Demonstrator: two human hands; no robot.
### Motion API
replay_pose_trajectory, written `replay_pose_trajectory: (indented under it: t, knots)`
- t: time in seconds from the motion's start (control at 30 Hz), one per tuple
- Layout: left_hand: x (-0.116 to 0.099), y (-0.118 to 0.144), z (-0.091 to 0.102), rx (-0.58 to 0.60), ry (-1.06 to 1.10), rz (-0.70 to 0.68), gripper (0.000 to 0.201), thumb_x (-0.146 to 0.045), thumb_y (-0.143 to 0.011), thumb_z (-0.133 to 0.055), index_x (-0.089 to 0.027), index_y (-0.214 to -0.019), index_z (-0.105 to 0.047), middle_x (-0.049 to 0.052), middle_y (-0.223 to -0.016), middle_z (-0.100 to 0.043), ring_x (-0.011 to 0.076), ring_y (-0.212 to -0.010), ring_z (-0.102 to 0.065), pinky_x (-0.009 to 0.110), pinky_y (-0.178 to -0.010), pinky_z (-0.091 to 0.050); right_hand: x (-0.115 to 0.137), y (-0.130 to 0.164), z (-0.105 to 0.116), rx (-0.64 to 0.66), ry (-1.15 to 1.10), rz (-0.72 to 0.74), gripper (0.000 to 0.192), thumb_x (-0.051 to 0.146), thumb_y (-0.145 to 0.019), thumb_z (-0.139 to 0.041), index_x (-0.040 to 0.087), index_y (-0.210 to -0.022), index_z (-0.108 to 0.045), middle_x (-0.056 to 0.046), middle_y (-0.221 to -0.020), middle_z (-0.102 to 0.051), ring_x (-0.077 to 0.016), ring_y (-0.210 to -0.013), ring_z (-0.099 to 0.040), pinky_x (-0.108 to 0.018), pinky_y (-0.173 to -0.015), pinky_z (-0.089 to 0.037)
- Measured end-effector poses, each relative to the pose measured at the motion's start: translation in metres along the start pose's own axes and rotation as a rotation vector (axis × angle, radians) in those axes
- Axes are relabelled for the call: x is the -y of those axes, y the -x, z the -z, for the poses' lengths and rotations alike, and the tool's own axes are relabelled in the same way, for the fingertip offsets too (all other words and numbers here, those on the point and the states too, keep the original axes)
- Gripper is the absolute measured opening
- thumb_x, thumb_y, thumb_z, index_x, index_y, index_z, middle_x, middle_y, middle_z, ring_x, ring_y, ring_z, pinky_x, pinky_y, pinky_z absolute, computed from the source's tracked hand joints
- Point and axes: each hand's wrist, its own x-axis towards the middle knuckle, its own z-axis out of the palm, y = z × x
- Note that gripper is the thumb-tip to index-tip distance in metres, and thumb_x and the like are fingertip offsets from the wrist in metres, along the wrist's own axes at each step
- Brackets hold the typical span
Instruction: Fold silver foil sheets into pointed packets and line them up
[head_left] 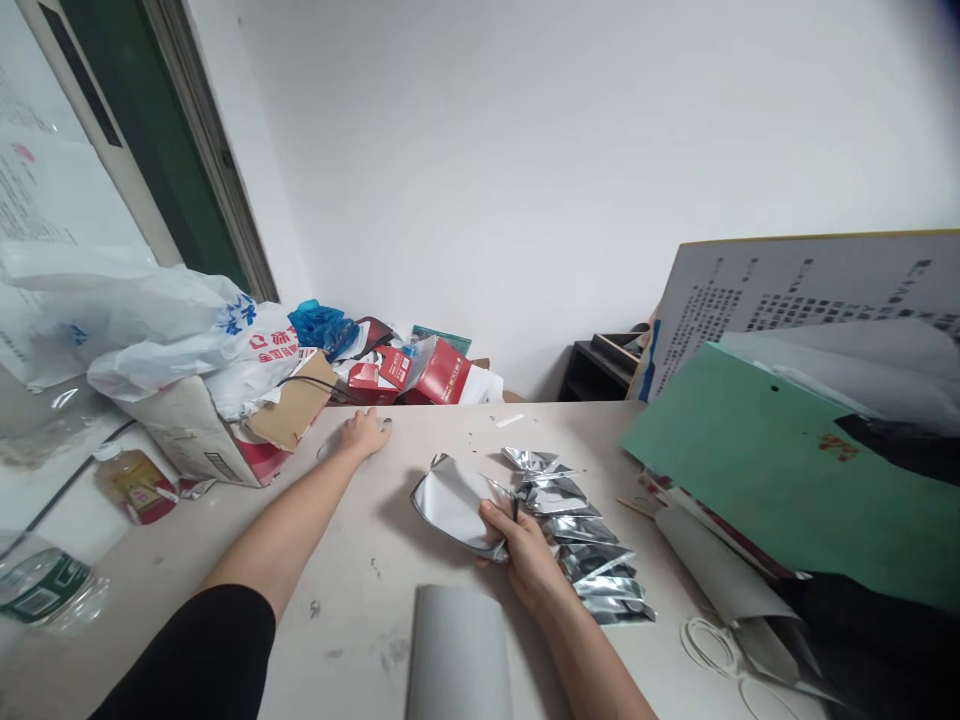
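Note:
My right hand (521, 550) grips the near right edge of a silver foil pouch (454, 500), thumb on top. The pouch is tilted and its mouth gapes, showing a pale inside. A thin dark item (515, 506) shows by the thumb; I cannot tell what it is. Just right of this hand, several flat silver foil pouches (592, 560) lie overlapping in a row. My left arm stretches to the table's far edge. There my left hand (362, 433) has its fingers bent together at a small grey thing (388, 423), too small to name.
A grey-white cylinder (459, 655) lies in front of me. At left are a carton (217, 445) topped with plastic bags, a juice bottle (135, 485) and a clear bottle (49, 585). A green folder (795, 465) and a cable coil (709, 648) occupy the right. Red boxes (442, 372) lie beyond the table.

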Motion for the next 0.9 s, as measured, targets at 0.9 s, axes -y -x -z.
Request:
replay_pose_trajectory:
  t: [0.9]
  knots:
    - [0.011, 0.032, 0.016, 0.003, -0.164, -0.093, 0.044, -0.040, -0.104, -0.072, -0.018, -0.140, -0.064, 0.014, -0.144, -0.064, 0.0303, -0.126, -0.067, 0.054, -0.105, -0.059, -0.004, 0.002, 0.000, 0.035, 0.011, -0.010, 0.051, 0.058, -0.066, -0.099, 0.020, -0.079, -0.068, 0.003, -0.060, -0.053, -0.0166, -0.054, -0.054, -0.031, -0.042, -0.053]
